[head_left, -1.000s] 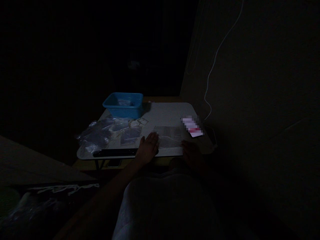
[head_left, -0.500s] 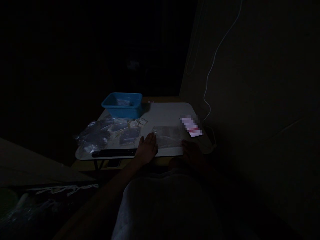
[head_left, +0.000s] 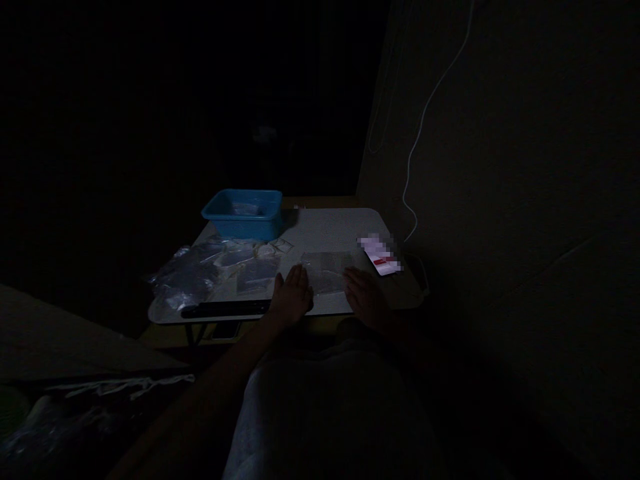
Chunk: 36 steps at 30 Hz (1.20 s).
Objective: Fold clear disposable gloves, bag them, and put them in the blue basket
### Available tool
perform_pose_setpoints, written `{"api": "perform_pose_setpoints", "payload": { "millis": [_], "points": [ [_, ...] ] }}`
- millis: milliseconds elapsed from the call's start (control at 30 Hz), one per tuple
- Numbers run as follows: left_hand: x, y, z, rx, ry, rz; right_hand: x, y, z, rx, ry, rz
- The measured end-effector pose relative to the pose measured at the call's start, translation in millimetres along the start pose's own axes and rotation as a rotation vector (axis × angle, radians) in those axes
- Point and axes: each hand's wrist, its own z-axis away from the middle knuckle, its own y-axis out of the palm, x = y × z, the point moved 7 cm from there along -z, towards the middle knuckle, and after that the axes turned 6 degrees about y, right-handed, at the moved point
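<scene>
A clear plastic bag or sheet [head_left: 327, 277] lies flat on the small white table [head_left: 330, 227]. My left hand [head_left: 293, 293] rests open and flat at its left edge, fingers pointing away from me. On the opposite edge, my right hand [head_left: 365, 297] is laid with its fingers stretched out over the plastic. Left of my left hand are more flat clear plastic pieces [head_left: 257, 275] and a crumpled heap of clear plastic [head_left: 187, 280]. The scene is very dark, so fine details of the plastic do not show.
A blue basin [head_left: 245, 223] with something pale inside stands at the back left. A lit phone [head_left: 380, 257] lies at the right edge. A long black bar [head_left: 225, 309] runs along the front edge. A white cable [head_left: 417, 133] hangs down the right wall.
My right hand has moved left and forward onto the right edge of the plastic. My left hand stays almost where it was. The view has shifted slightly.
</scene>
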Motion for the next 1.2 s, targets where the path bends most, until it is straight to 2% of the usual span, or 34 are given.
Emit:
{"api": "perform_pose_setpoints", "payload": {
  "millis": [167,367,667,1200],
  "points": [
    [13,0,-14,0.037,0.0,-0.017,1,15,-34,0.086,0.048,0.058],
    [21,1,-18,-0.008,0.003,-0.022,-6,34,-50,0.135,0.036,0.092],
    [21,2,-15,-0.072,0.031,-0.003,-9,44,-49,0.15,0.08,0.158],
    [21,1,-14,-0.068,0.006,-0.024,-15,42,-48,0.167,0.104,0.175]
  ]
}}
